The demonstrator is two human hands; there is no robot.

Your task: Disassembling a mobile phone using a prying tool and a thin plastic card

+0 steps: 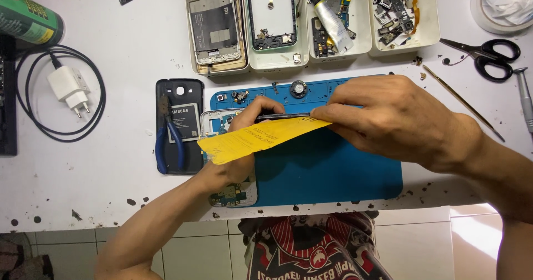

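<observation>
My left hand (247,138) and my right hand (383,116) together hold a thin dark strip-shaped part (283,115) edge-on above a blue work mat (333,169). A yellow sheet of sandpaper (258,138) lies between the part and my left palm. Under my left hand rests an opened phone frame with its green circuit board (233,194) showing. Left of it lies a dark phone back cover (179,125) with a battery and blue-handled pliers (169,146) on it.
Several white trays (311,19) of phone frames, a glue tube and small parts line the far edge. Scissors (488,55), a thin rod and a tape roll (502,5) are at right. A white charger with black cable (69,88) and a green can (28,19) sit at left.
</observation>
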